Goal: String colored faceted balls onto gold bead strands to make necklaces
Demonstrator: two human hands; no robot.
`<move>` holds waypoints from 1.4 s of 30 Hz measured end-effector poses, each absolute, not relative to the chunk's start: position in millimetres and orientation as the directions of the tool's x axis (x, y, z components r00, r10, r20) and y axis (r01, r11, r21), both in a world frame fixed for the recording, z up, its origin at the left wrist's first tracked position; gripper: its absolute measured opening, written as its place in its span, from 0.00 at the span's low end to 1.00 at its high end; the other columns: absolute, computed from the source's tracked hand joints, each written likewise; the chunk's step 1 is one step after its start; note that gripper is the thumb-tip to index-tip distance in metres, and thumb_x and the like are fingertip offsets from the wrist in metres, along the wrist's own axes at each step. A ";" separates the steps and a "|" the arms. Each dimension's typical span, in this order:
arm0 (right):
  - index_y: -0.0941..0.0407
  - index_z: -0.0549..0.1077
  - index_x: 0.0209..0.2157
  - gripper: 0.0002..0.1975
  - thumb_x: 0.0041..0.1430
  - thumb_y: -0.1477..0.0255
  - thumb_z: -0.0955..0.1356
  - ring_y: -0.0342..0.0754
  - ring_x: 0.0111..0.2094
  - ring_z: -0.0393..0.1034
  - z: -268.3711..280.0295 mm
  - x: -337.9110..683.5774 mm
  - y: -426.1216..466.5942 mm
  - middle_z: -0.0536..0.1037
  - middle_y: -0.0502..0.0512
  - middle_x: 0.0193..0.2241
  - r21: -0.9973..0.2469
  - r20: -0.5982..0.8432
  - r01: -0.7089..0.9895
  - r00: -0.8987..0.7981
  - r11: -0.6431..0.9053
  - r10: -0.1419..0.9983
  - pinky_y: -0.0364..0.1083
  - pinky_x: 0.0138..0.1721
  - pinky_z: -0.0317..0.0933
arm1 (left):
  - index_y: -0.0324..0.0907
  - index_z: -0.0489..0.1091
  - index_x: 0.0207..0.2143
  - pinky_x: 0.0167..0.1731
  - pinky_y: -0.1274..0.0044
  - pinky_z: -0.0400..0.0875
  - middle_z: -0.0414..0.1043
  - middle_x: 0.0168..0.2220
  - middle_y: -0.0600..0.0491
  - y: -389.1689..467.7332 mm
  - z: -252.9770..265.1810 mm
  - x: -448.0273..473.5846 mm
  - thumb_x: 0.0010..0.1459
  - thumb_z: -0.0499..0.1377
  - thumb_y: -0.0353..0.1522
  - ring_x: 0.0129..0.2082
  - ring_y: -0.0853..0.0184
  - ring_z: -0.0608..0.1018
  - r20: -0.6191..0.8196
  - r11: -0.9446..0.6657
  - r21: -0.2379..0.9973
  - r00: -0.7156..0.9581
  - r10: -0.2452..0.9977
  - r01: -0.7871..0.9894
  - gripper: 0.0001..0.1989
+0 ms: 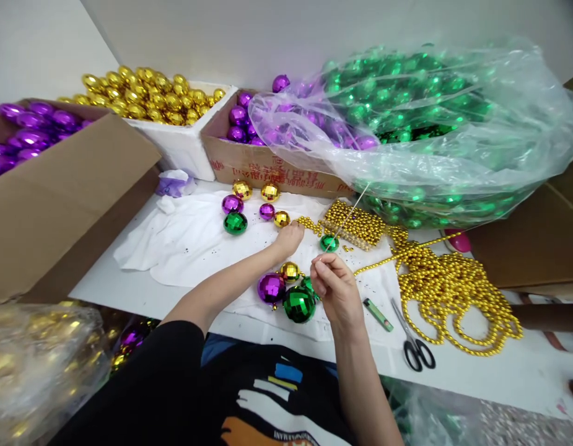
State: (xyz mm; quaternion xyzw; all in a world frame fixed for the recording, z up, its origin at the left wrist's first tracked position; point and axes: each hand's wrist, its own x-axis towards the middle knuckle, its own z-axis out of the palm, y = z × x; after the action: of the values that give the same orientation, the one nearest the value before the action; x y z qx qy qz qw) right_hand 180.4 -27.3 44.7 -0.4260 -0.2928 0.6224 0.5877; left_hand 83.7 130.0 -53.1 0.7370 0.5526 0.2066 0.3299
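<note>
My right hand [338, 288] pinches a thin pale cord [351, 214], whose free length slants up to the right over a block of small gold beads [354, 223]. Fingers bent together, my left hand [290, 240] is by a small pile of loose gold beads [309, 224]; its fingertips are turned away, so what they hold is hidden. Between my wrists lies a cluster of faceted balls: a purple ball [271, 287], a gold ball [290, 272] and a large green ball [300, 303]. A smaller green ball [329, 243] rests just beyond my right fingers.
Several more faceted balls, among them a green one [235, 223], lie on the white cloth [174, 248]. Scissors [414, 347], a green lighter [378, 314] and heaped gold bead strands [453, 297] are at the right. Cartons [277, 166] and a plastic bag [453, 152] of ornaments line the back.
</note>
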 end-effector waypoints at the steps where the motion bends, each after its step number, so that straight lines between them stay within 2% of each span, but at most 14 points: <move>1: 0.55 0.71 0.32 0.11 0.51 0.65 0.73 0.35 0.17 0.50 44.3 179.4 -27.8 0.70 0.45 0.22 -0.873 -0.183 -0.468 0.061 -0.134 0.981 0.40 0.19 0.40 | 0.32 0.71 0.39 0.52 0.67 0.68 0.71 0.47 0.33 129.7 -51.8 82.4 0.59 0.52 0.19 0.51 0.54 0.75 -0.059 -0.156 0.741 0.294 0.954 0.653 0.10; 3: 0.55 0.70 0.31 0.11 0.51 0.64 0.73 0.35 0.17 0.51 43.2 180.5 -29.6 0.71 0.46 0.24 -0.901 -0.170 -0.417 0.084 -0.120 0.982 0.40 0.19 0.41 | 0.33 0.71 0.37 0.48 0.69 0.70 0.73 0.44 0.36 128.2 -47.1 76.9 0.58 0.54 0.19 0.47 0.57 0.77 -0.062 -0.121 0.804 0.285 0.956 0.582 0.08; 6: 0.55 0.71 0.29 0.12 0.51 0.62 0.73 0.36 0.18 0.51 40.0 188.9 -34.9 0.70 0.46 0.23 -0.960 -0.176 -0.239 0.107 -0.146 0.979 0.40 0.19 0.43 | 0.36 0.70 0.37 0.38 0.74 0.75 0.75 0.37 0.45 122.2 -35.0 58.5 0.60 0.56 0.24 0.35 0.66 0.79 -0.086 -0.057 0.893 0.293 0.952 0.446 0.05; 8: 0.56 0.73 0.28 0.11 0.51 0.62 0.73 0.37 0.18 0.51 36.3 195.0 -39.5 0.69 0.47 0.22 -0.975 -0.204 -0.111 0.098 -0.193 0.974 0.41 0.19 0.43 | 0.37 0.70 0.41 0.34 0.78 0.75 0.75 0.35 0.49 115.0 -24.7 40.6 0.61 0.57 0.27 0.30 0.71 0.78 -0.128 0.072 0.980 0.310 0.942 0.185 0.06; 9: 0.56 0.74 0.28 0.11 0.50 0.63 0.73 0.38 0.19 0.51 34.3 197.0 -41.8 0.70 0.47 0.22 -0.974 -0.222 -0.065 0.084 -0.217 0.972 0.41 0.19 0.44 | 0.37 0.71 0.41 0.33 0.79 0.76 0.76 0.35 0.49 110.5 -19.5 31.3 0.60 0.58 0.27 0.29 0.72 0.79 -0.161 0.178 0.984 0.317 0.935 -0.025 0.07; 11: 0.56 0.76 0.31 0.11 0.50 0.63 0.72 0.39 0.20 0.55 30.1 197.9 -45.8 0.73 0.50 0.24 -0.969 -0.246 -0.002 0.052 -0.247 0.968 0.41 0.20 0.47 | 0.37 0.73 0.41 0.34 0.81 0.76 0.77 0.34 0.50 100.8 -10.3 14.8 0.57 0.60 0.25 0.30 0.73 0.79 -0.228 0.357 0.834 0.327 0.917 -0.420 0.08; 13: 0.56 0.78 0.34 0.12 0.51 0.63 0.71 0.42 0.23 0.59 26.5 195.3 -48.9 0.76 0.52 0.27 -0.967 -0.248 0.051 0.022 -0.249 0.968 0.42 0.22 0.51 | 0.36 0.74 0.39 0.34 0.82 0.76 0.78 0.33 0.50 91.7 -3.9 3.3 0.56 0.60 0.22 0.29 0.73 0.80 -0.286 0.425 0.673 0.317 0.904 -0.605 0.08; 15: 0.56 0.79 0.35 0.12 0.52 0.64 0.71 0.44 0.26 0.63 23.7 191.6 -51.1 0.77 0.54 0.29 -0.970 -0.217 0.107 0.010 -0.217 0.976 0.43 0.26 0.55 | 0.36 0.74 0.38 0.33 0.83 0.77 0.79 0.32 0.50 84.8 -0.7 -3.3 0.57 0.58 0.20 0.29 0.73 0.80 -0.323 0.436 0.618 0.294 0.900 -0.655 0.08; 19: 0.56 0.80 0.33 0.10 0.53 0.65 0.69 0.46 0.28 0.66 20.2 187.6 -54.4 0.78 0.55 0.31 -0.970 -0.141 0.198 0.011 -0.141 0.990 0.45 0.30 0.59 | 0.37 0.74 0.39 0.33 0.83 0.77 0.79 0.32 0.51 77.2 -0.6 -10.2 0.58 0.58 0.21 0.28 0.74 0.80 -0.353 0.421 0.600 0.247 0.903 -0.680 0.08; 29: 0.56 0.79 0.32 0.10 0.54 0.65 0.69 0.45 0.26 0.64 19.5 186.1 -60.1 0.77 0.54 0.28 -0.963 -0.130 0.235 0.012 -0.129 0.991 0.44 0.27 0.56 | 0.37 0.74 0.36 0.30 0.84 0.76 0.78 0.31 0.52 68.6 -3.4 -16.1 0.59 0.60 0.24 0.27 0.75 0.79 -0.371 0.410 0.577 0.220 0.902 -0.707 0.04; 42: 0.56 0.78 0.32 0.09 0.55 0.66 0.68 0.47 0.28 0.66 21.1 188.5 -59.2 0.77 0.55 0.29 -0.962 -0.139 0.238 -0.010 -0.132 0.990 0.45 0.30 0.58 | 0.35 0.75 0.35 0.31 0.84 0.76 0.77 0.30 0.52 67.5 -4.0 -18.5 0.60 0.60 0.24 0.27 0.75 0.79 -0.343 0.397 0.575 0.230 0.911 -0.715 0.04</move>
State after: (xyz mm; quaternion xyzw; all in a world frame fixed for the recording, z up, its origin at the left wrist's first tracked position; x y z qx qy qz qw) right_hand 188.5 -59.2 21.1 -0.5826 -0.5273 0.4762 0.3947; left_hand -18.5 67.5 -4.0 0.1501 0.3261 0.5281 0.7696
